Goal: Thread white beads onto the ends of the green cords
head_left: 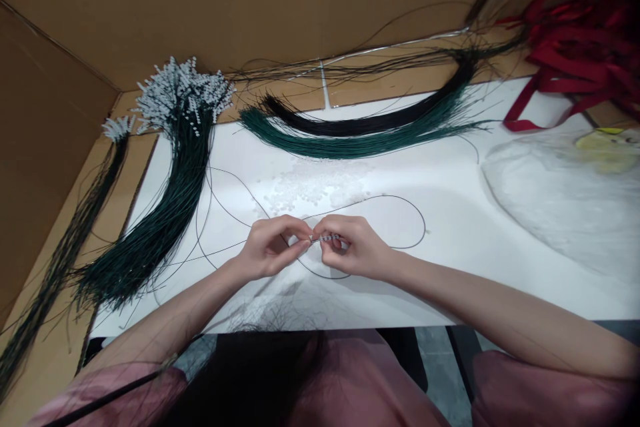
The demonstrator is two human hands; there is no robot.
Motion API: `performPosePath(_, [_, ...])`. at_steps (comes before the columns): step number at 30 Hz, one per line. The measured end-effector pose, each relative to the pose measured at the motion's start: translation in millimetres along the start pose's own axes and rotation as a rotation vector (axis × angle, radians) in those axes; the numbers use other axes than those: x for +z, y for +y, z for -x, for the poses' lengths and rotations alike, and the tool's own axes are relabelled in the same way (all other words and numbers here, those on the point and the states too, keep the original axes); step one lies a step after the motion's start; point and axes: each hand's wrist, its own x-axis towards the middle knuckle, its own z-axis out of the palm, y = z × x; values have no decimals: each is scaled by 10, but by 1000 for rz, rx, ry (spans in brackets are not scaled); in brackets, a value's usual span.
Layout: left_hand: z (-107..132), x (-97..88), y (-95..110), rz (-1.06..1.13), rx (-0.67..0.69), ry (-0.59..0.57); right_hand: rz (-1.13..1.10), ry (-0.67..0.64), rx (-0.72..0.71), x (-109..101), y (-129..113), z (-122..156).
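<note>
White beads on dark wire, one strand: a short beaded run (330,237), lying between the two hands. Long axis sideways, roughly level, from the left fingertips into the right hand's grasp; it lies to the right of the left fingertips, and the right hand is the nearer, in contact with it.

Left hand (273,247), one: thumb and forefinger brought together in a pinch on the dark wire (385,196), at the left end of the beads; palm hollow, other fingers partly hidden.

Right hand (354,247), one: thumb and curled fingers closed about the beaded run, its tips just beside the left ones; how far the beads reach inside the palm cannot be told.

Loops of thin wire, several: one bowing out beyond and to the right of the right hand, one on its near side, others trailing left of the left hand.

Loose white beads (315,183), a scatter: just beyond both hands.

Green wires (345,145), one bundle, with black wires (360,125) alongside: beyond the beads.

Bead-tipped green stems (185,153), one large bunch: left of the left hand, apart, heads pointing away.

Red ribbon (575,77), tangled: well beyond the right hand, rightward.
</note>
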Motion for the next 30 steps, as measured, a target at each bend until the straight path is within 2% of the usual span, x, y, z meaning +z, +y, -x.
performPosePath(7, [-2,-25,3,-4,-7,-9,-5,-1,3,-12,-2,-4])
performPosePath(12, [33,-10,-28,16,-81,-1,-9,-11,15,-13,-5,-12])
performPosePath(15, [43,3,-41,-11,-133,55,-13,-14,20,-8,-9,-7])
performPosePath(20, [-15,-7,-23,-244,-112,183,3,-22,23,-11,-12,-8])
performPosePath(26, [-53,-21,-53,-471,-107,103,7,-25,20,-22,-22,-19])
performPosePath(30, [-49,-17,-81,-534,-123,47,4,-27,25,-13,-14,-17])
